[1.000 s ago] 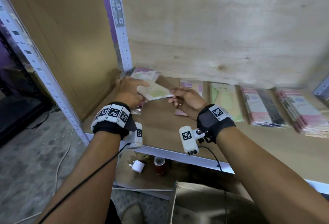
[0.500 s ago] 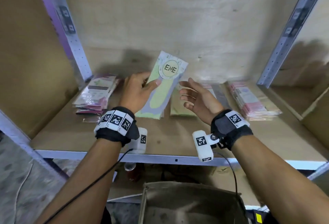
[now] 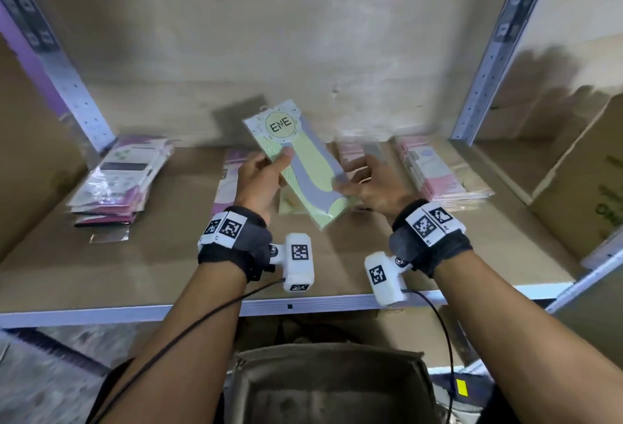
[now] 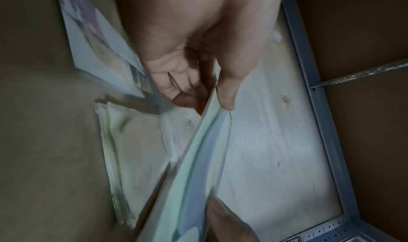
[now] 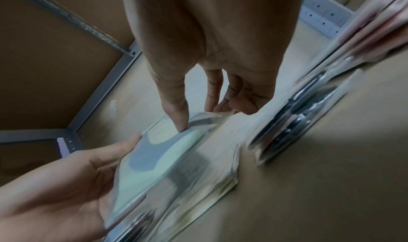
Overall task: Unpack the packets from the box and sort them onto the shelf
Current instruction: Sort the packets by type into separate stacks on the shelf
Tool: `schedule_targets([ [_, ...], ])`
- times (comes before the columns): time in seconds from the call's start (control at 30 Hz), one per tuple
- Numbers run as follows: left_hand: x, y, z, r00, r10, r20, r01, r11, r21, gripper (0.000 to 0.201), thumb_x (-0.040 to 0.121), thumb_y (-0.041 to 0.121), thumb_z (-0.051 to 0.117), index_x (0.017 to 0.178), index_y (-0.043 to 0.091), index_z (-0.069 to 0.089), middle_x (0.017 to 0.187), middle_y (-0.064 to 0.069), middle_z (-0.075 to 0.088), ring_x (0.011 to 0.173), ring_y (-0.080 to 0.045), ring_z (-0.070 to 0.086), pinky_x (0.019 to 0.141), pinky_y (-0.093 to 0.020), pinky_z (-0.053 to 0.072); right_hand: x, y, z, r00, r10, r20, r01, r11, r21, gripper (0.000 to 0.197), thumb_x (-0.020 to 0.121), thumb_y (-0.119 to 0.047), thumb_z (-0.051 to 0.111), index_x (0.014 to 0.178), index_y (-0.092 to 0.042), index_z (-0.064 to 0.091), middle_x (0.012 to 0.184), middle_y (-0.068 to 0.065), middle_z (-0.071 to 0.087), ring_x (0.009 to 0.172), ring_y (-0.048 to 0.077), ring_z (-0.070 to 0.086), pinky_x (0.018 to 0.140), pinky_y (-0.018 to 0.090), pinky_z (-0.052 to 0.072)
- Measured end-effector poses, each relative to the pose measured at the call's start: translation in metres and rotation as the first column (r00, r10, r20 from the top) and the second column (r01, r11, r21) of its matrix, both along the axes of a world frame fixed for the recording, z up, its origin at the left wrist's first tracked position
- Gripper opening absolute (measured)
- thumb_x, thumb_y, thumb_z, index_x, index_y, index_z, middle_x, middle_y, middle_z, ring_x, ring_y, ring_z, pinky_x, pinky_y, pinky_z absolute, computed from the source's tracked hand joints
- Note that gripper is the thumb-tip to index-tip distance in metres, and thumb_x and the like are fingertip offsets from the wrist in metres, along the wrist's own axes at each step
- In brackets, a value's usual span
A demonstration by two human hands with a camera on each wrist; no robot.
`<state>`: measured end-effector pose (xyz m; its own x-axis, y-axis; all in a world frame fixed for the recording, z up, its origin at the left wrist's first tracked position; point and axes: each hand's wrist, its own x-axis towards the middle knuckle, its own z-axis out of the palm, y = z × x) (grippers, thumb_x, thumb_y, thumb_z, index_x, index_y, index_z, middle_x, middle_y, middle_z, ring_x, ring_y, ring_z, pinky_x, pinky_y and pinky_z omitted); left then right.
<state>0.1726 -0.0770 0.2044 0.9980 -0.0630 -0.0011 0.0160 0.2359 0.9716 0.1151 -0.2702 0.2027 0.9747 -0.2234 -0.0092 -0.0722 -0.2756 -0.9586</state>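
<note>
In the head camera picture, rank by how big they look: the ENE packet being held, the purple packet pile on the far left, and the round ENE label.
1. Purple packet pile, though it lies farther off.
2. ENE packet, held nearer the camera, so the gap is unsure.
3. Round ENE label, plainly smallest.

The packet (image 3: 305,167) is pale green with a grey-lilac shape – black "ENE" on a cream disc; shelf (image 3: 161,265) brown.

Head view: dim, soft light falling from above front; packet (image 3: 296,167) casting shadow on back wall (image 3: 303,52). Uprights bowing at edges. Both wrist views darker, smearing with motion blur; glare streaking on pink stack (image 5: 309,123).
</note>
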Motion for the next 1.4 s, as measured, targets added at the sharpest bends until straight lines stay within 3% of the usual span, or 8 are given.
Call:
schedule_targets([
  [0.13,0.004,-0.007,-0.006,0.996,-0.059,-0.069,0.054,0.996,-0.069,0.03,0.09,0.018,0.073,0.118,0.009,0.068,0.117,-0.006,0.073,0.105,-0.025,0.068,0.087,-0.035,0.054,-0.004,-0.016,0.004,0.995,0.079,-0.066,-0.073,0.994,0.083,0.024,0.085,-0.026,0.076,0.097,-0.01,0.062,0.088,0.008,0.06,0.074,0.022,0.063,0.062,0.03,0.056],
  [0.3,0.005,-0.006,-0.008,0.988,-0.105,-0.111,0.103,0.994,-0.021,0.024,0.094,0.015,0.067,0.117,0.014,0.065,0.117,-0.006,0.072,0.102,-0.022,0.066,0.09,-0.033,0.053,-0.014,-0.02,0.008,0.987,0.161,-0.028,-0.15,0.958,0.243,0.016,0.094,-0.018,0.066,0.102,-0.006,0.059,0.086,0.017,0.057,0.056,0.022,0.054,0.048,0.024,0.038],
  [0.53,0.019,0.03,-0.005,0.991,0.053,-0.122,-0.058,0.998,-0.033,0.045,0.088,0.025,0.074,0.124,0.002,0.059,0.11,-0.01,0.075,0.1,-0.025,0.072,0.069,-0.026,0.058,-0.022,-0.021,0.007,0.973,0.221,-0.071,-0.202,0.957,0.209,0.034,0.094,-0.014,0.064,0.121,0.005,0.059,0.093,0.014,0.062,0.067,0.02,0.051,0.053,0.028,0.036],
  [0.63,0.022,0.048,-0.004,0.993,0.037,-0.114,-0.023,0.993,0.117,0.052,0.086,0.044,0.074,0.117,0.003,0.065,0.096,-0.005,0.078,0.088,-0.022,0.073,0.056,-0.024,0.054,-0.022,-0.021,0.006,0.964,0.25,-0.087,-0.228,0.951,0.209,0.031,0.092,-0.014,0.066,0.118,0.003,0.062,0.095,0.014,0.063,0.067,0.018,0.052,0.051,0.027,0.037],
  [0.8,0.016,0.064,0.002,0.99,-0.012,-0.141,0.037,0.984,0.176,0.05,0.086,0.048,0.071,0.118,0.01,0.068,0.103,-0.009,0.077,0.102,-0.029,0.072,0.094,-0.046,0.056,-0.022,-0.019,0.006,0.953,0.287,-0.097,-0.263,0.942,0.209,0.015,0.091,-0.015,0.067,0.105,-0.01,0.067,0.095,0.011,0.064,0.068,0.018,0.051,0.052,0.026,0.039],
  [1.0,-0.002,0.075,0.012,0.978,-0.161,-0.134,0.171,0.983,0.067,0.053,0.098,0.044,0.054,0.132,0.004,0.059,0.116,-0.018,0.07,0.081,-0.024,0.067,0.066,-0.035,0.044,-0.021,-0.007,0.005,0.937,0.341,-0.073,-0.32,0.924,0.212,0.022,0.095,-0.014,0.062,0.114,-0.004,0.063,0.102,0.013,0.06,0.073,0.019,0.048,0.051,0.021,0.042],
  [1.17,-0.003,0.082,0.013,0.982,-0.098,-0.164,0.117,0.987,0.112,0.05,0.094,0.049,0.06,0.126,0.011,0.066,0.118,-0.014,0.072,0.111,-0.031,0.067,0.104,-0.05,0.048,-0.02,-0.005,0.002,0.94,0.334,-0.071,-0.314,0.928,0.202,0.024,0.094,-0.014,0.062,0.117,-0.006,0.063,0.104,0.015,0.06,0.073,0.02,0.048,0.053,0.023,0.041],
  [1.4,0.003,0.085,0.01,0.984,0.056,-0.17,-0.005,0.958,0.288,0.052,0.092,0.054,0.06,0.119,0.01,0.065,0.097,-0.007,0.078,0.09,-0.021,0.075,0.083,-0.04,0.061,-0.019,-0.009,-0.001,0.938,0.331,-0.102,-0.317,0.939,0.133,0.019,0.094,-0.019,0.064,0.112,-0.012,0.065,0.1,0.014,0.061,0.076,0.025,0.049,0.052,0.023,0.045],
])
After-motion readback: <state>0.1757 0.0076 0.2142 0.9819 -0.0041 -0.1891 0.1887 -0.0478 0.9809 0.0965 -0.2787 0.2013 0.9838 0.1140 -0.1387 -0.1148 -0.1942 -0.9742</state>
